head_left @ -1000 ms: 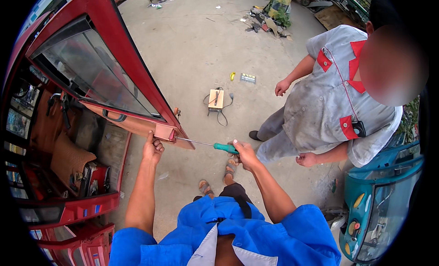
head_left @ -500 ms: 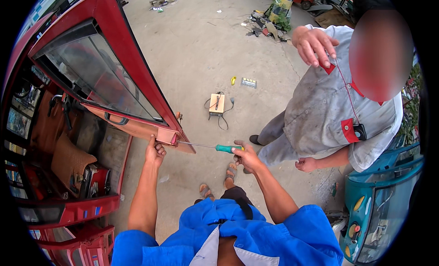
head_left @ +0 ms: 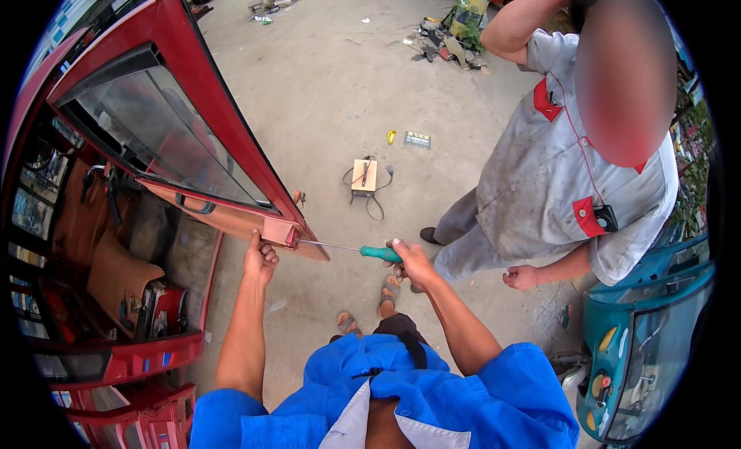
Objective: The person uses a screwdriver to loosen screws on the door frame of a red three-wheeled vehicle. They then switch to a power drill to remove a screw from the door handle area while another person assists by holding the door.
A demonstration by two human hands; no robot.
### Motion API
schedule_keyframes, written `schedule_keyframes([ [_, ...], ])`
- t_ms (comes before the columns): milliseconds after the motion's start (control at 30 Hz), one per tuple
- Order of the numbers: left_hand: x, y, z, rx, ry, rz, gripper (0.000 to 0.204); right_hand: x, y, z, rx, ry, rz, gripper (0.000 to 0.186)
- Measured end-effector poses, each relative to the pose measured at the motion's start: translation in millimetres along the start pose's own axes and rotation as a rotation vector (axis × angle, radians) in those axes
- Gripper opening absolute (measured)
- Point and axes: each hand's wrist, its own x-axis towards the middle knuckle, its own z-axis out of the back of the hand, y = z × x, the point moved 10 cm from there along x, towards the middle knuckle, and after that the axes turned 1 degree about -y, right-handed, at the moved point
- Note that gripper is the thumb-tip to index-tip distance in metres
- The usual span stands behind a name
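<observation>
A screwdriver (head_left: 378, 253) with a green handle and a long metal shaft lies level in my right hand (head_left: 413, 262), whose fingers wrap round the handle's end. Its tip meets the edge of the open red vehicle door (head_left: 239, 152), at a small reddish latch piece (head_left: 292, 236); the exact contact is too small to make out. My left hand (head_left: 261, 257) grips the lower corner of the orange inner door panel (head_left: 231, 217) beside that piece, forefinger stretched along it and the other fingers curled.
A person (head_left: 556, 163) in a grey work shirt stands close on the right, one arm raised to the head. On the concrete ahead sits a box-like device (head_left: 364, 176) with cables. A teal vehicle (head_left: 641, 349) stands at the right, the red cab's interior (head_left: 116, 271) at the left.
My right hand has shifted its grip on the screwdriver, thumb now nearer the top of the handle. The other person's raised hand has gone up to the head.
</observation>
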Motion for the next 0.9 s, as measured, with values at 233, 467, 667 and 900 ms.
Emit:
schedule_keyframes([
  [233, -7.5, -0.9, -5.5, 0.000, -0.037, -0.017, 0.040, -1.5, 1.5, 3.8, 0.006, -0.024, 0.080, 0.054],
  [467, -4.9, 2.1, -2.9, 0.004, -0.011, -0.005, 0.039, -6.0, -1.1, 3.2, 0.039, -0.081, 0.129, 0.050],
  [667, -7.6, -1.3, -5.0, -0.011, -0.041, -0.017, 0.040, -11.1, -3.7, -4.1, 0.089, -0.021, -0.013, 0.051],
  [900, -7.0, 1.3, -5.5, 0.012, -0.051, -0.005, 0.044, 5.0, -22.7, 6.7, -0.018, 0.054, -0.069, 0.060],
])
